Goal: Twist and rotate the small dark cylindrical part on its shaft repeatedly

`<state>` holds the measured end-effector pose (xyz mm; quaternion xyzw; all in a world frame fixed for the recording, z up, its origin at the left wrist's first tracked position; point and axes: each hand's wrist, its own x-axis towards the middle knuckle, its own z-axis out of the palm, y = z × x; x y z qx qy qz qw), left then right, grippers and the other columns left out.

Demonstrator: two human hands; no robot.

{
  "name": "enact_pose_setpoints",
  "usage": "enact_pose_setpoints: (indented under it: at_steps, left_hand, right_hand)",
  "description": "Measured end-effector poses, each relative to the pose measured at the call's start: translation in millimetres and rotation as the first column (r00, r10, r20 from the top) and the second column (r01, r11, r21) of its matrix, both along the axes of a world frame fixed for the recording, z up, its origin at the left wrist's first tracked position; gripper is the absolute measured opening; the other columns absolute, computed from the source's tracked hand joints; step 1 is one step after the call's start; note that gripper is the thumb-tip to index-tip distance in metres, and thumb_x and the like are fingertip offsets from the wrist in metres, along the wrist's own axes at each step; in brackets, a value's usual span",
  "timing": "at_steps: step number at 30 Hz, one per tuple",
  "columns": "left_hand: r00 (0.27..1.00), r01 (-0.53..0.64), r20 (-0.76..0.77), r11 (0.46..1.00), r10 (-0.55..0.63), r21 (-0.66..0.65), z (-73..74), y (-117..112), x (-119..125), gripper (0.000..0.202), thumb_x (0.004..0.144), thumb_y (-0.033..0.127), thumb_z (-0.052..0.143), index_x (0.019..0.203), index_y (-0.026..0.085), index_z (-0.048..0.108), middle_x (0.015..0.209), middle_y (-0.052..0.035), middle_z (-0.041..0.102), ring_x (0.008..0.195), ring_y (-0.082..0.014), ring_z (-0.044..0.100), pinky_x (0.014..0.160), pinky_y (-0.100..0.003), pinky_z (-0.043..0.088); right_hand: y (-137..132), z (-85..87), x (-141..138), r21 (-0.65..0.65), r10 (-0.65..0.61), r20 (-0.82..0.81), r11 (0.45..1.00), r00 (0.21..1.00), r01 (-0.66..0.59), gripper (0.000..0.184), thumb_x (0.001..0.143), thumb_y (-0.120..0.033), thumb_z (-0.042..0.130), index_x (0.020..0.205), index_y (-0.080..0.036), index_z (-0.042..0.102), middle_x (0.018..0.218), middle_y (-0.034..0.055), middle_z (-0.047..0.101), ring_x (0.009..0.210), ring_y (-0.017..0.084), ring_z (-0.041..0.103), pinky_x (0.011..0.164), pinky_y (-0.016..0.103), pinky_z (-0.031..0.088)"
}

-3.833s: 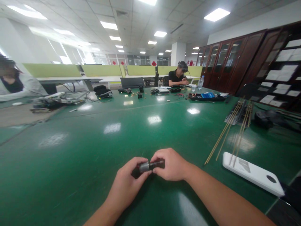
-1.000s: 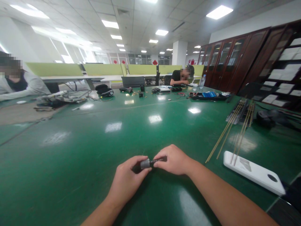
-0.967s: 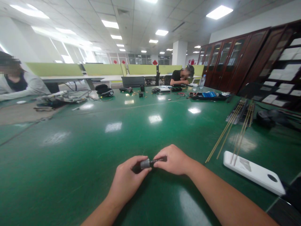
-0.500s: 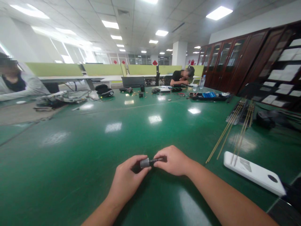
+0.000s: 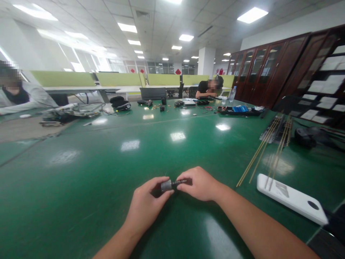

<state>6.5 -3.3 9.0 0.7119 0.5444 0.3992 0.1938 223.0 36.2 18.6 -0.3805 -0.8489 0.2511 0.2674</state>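
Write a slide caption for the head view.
Left hand holds a grey cylinder, right hand at its dark ridged shaft, above a green tabletop.

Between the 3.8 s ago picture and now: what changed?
The right hand shifted slightly away from the left hand, outward along the dark ribbed shaft; the thumbs are farther apart. The far person in the black top bent lower. Nothing visibly let go. Unchanged: left hand on the short grey cylinder; thin golden rods and long white rounded slab in place.

An office: lime partitions (image 5: pixel 115 78), ceiling lights (image 5: pixel 252 15), wooden cabinets (image 5: pixel 285 66) and, apparently, glare-washed windows (image 5: pixel 95 59).
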Motion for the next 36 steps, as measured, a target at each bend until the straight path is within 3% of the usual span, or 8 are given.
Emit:
enact_pose_setpoints:
  at_steps: [36]
  left_hand:
    - [1.0,-0.004,0.007,1.0,0.004,0.001,-0.2,2.4,-1.5,0.027,0.076,0.036,0.071,0.101,0.026,0.071,0.098,-0.0009,0.072,0.088,-0.0219,0.068,0.084,-0.034,0.056]
  right_hand:
    - [0.9,2.9,2.0,-0.009,-0.012,0.0,1.0,1.0,0.012,0.017,0.086,-0.03,0.063,0.095,-0.022,0.075,0.082,0.0009,0.073,0.072,0.013,0.062,0.065,0.023,0.041]
